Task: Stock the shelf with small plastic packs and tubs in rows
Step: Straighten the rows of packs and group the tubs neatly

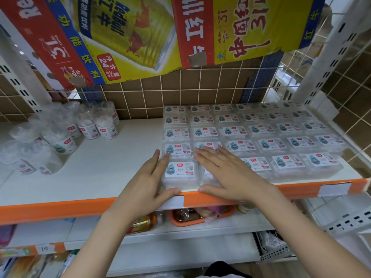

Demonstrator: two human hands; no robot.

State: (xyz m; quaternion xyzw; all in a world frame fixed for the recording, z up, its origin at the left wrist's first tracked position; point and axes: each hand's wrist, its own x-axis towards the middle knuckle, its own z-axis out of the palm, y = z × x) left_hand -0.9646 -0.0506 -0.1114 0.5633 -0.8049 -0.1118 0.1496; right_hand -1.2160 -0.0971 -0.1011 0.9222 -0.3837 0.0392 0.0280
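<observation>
Flat clear plastic packs with white labels lie in neat rows over the right half of the white shelf (112,157). The front-left pack (179,173) sits at the shelf's orange edge. My left hand (149,183) presses straight fingers against that pack's left side, thumb at its front corner. My right hand (224,171) lies flat on the neighbouring pack (206,178), thumb along its front edge. Round clear tubs (104,123) stand and lie loosely at the shelf's left.
A torn Red Bull carton (128,37) hangs over the shelf's back. Wire grid (341,109) closes the right side. Below, an orange tray (200,216) of snacks and a golden can (143,222) sit on the lower shelf. Bare shelf lies between tubs and packs.
</observation>
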